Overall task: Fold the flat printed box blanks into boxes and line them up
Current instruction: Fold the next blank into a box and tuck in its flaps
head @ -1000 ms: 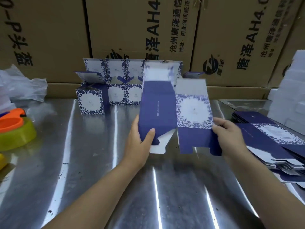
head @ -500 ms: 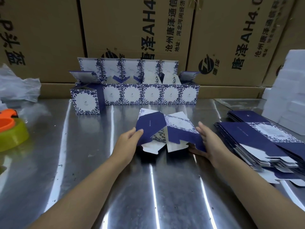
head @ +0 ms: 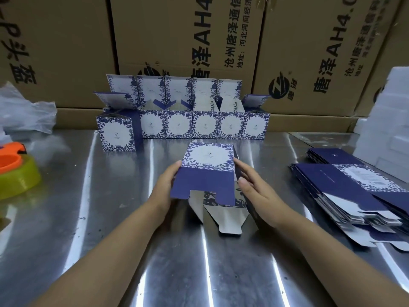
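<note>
"唐泽 AH4" and "沧州唐泽通信" in black print on the brown shipping cartons (head: 177, 29) at the back

A shiny metal tabletop (head: 124, 251) fills the lower view, scuffed and streaked with long white reflections of light. Behind its far edge stands a row of big brown cardboard cartons (head: 73, 45) printed with black characters, closing off the back like a wall. White foam blocks (head: 385, 120) are stacked at the right edge. A crumpled clear plastic bag (head: 28, 116) lies at the left.
</note>
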